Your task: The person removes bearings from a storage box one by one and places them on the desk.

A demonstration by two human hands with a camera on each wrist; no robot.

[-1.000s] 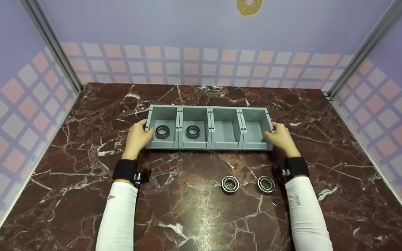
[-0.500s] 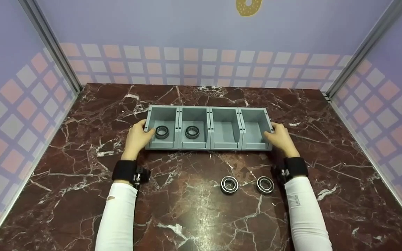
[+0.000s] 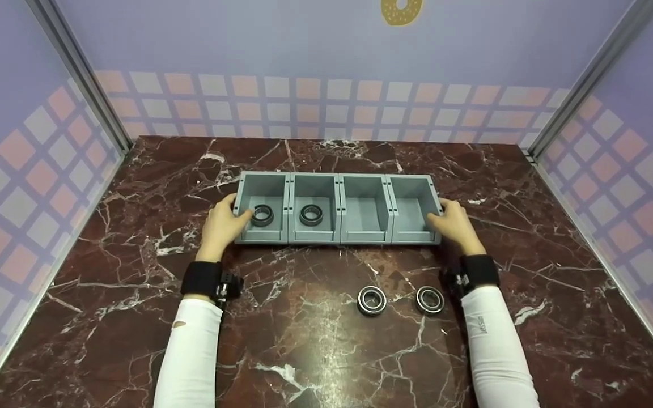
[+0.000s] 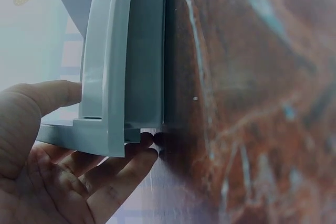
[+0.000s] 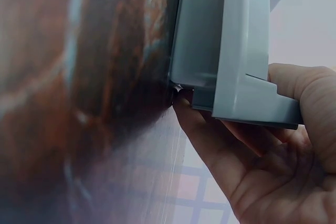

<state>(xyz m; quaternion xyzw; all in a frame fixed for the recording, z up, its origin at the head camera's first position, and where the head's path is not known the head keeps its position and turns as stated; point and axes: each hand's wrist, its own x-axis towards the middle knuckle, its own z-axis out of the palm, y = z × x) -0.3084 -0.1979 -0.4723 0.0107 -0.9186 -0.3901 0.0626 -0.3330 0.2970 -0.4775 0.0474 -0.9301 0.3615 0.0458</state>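
A row of joined grey storage bins [image 3: 314, 238] sits on the marble-patterned table. My left hand [image 3: 221, 228] grips its left end, thumb over the rim and fingers on the outer side. At the right end, my right hand [image 3: 458, 225] grips the outer wall the same way. Both wrist views show the thumb inside and the fingers outside, low near the table: left hand [image 4: 58, 182], right hand [image 5: 278, 171]. One ball bearing [image 3: 262, 215] lies in the leftmost bin, another bearing [image 3: 311, 215] in the bin beside it. The two right bins hold nothing.
Two more bearings, a left one [image 3: 372, 300] and a right one [image 3: 429, 300], lie on the table [image 3: 304, 351] in front of the bins, near the right forearm. Patterned panels [image 3: 326, 51] enclose the table at the back and both sides.
Almost nothing differs. The whole scene shifts very slightly left in the head view, while both hands keep their grip on the bins.
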